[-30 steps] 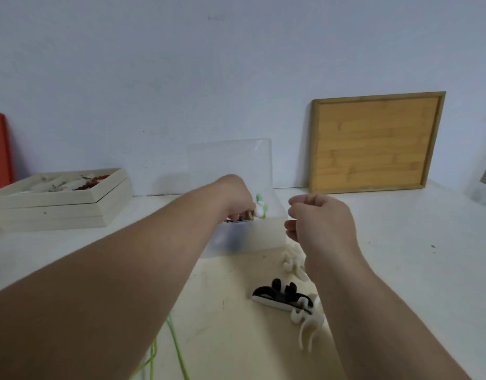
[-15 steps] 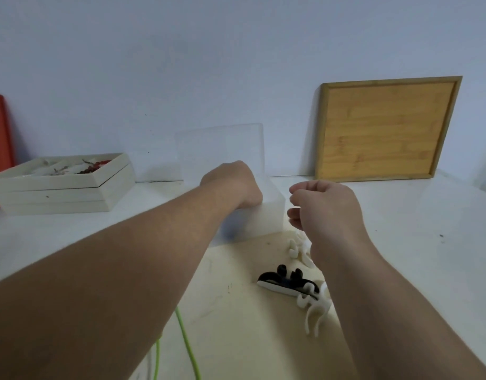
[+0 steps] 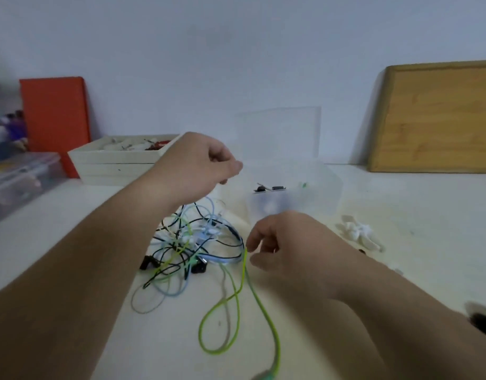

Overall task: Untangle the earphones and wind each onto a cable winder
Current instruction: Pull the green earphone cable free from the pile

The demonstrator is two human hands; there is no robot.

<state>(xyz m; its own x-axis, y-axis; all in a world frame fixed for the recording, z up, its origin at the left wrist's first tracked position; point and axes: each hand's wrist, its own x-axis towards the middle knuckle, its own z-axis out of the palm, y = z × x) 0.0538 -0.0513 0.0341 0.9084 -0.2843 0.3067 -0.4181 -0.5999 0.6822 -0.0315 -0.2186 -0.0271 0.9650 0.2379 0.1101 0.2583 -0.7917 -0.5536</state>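
Now the left hand [image 3: 200,165] has left the box [image 3: 313,193]; the right hand [image 3: 288,242] pinches the green cable [image 3: 237,297].

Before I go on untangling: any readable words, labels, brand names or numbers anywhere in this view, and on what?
None can be read.
Clear box: no label visible.
Orange board and wooden board: plain faces.
Plastic case at far left: contents too blurred to tell.

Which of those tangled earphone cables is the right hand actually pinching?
The lime-green cable. It rises to the right hand and loops toward the camera, while the black cable and pale blue cable stay in the tangle.
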